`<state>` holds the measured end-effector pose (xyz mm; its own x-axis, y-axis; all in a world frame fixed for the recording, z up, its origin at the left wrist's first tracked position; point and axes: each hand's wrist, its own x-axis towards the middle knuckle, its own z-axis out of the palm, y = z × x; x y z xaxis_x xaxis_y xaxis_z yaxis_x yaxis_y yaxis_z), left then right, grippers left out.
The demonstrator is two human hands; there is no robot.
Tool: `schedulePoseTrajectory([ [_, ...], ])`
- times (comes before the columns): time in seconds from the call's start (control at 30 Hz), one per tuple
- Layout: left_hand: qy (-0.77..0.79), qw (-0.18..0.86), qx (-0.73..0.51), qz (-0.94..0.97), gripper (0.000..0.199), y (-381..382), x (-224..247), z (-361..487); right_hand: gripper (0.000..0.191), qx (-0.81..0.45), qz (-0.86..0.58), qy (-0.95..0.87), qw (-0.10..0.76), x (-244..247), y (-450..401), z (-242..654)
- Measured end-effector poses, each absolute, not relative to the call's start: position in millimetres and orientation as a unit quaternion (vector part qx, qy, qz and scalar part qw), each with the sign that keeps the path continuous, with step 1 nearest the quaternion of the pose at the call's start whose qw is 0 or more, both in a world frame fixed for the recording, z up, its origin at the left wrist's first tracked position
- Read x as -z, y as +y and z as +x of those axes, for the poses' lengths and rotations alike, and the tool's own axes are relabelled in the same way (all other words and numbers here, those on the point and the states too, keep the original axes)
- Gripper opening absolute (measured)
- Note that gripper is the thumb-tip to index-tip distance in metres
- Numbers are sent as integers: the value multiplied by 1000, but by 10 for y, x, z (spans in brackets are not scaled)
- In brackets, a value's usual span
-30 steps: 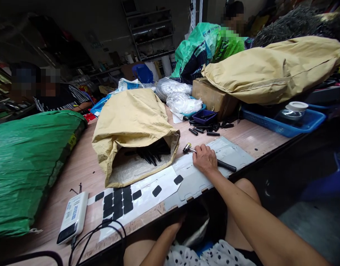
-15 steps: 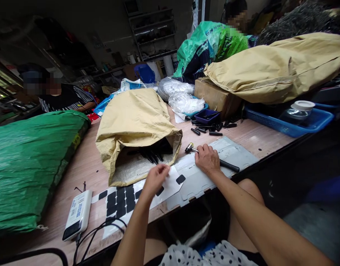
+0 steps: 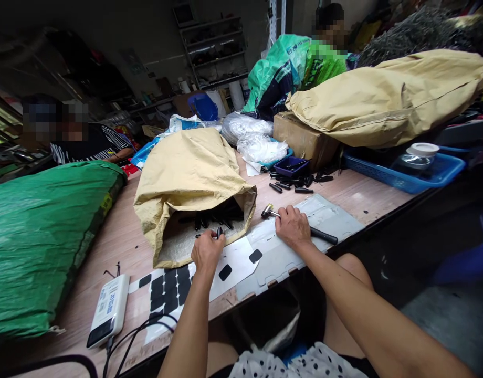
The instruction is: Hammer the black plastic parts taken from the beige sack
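Note:
My left hand (image 3: 207, 251) is closed on a small black piece (image 3: 219, 232) at the mouth of a tan sack (image 3: 190, 168). More black pieces (image 3: 213, 216) lie inside the sack. Over the grey board (image 3: 328, 218), my right hand (image 3: 292, 226) rests with its fingers curled on the metal shaft of a hammer (image 3: 323, 234); the yellow-tipped head shows left of the fingers and the black handle to the right. White paper (image 3: 241, 262) with black rounded squares lies below my left hand.
Black pieces (image 3: 303, 190) lie loose near a dark blue tray (image 3: 292, 167). A blue basket (image 3: 407, 176) holds a jar. A green sack (image 3: 48, 241) and a white power bank (image 3: 108, 310) with cables are at left. Two people sit across the room.
My left hand has moved left and up to the sack's mouth, and a black piece now shows in its fingers. My right hand stays on the hammer.

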<state>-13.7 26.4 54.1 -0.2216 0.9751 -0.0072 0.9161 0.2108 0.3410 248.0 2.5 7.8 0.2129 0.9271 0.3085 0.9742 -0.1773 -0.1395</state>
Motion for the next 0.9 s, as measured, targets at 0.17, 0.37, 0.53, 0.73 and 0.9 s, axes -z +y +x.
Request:
schedulePoseTrajectory([
  [0.17,614,151,-186,752,12,2,-414,-31,21,81,-762,-624,153,-73,27,2482],
  [0.37,504,185,-252,805,15,-10,-114,128,21,83,-761,-625,153,-68,18,2478],
  [0.53,499,212,-299,786,16,23,-5,97,22,76,-761,-628,145,-60,35,2497],
  [0.73,499,227,-312,776,12,24,-1,91,21,2,-742,-647,174,-188,-22,2599],
  [0.9,498,227,-319,773,14,-1,-19,105,26,-64,-696,-634,330,-253,-371,2448],
])
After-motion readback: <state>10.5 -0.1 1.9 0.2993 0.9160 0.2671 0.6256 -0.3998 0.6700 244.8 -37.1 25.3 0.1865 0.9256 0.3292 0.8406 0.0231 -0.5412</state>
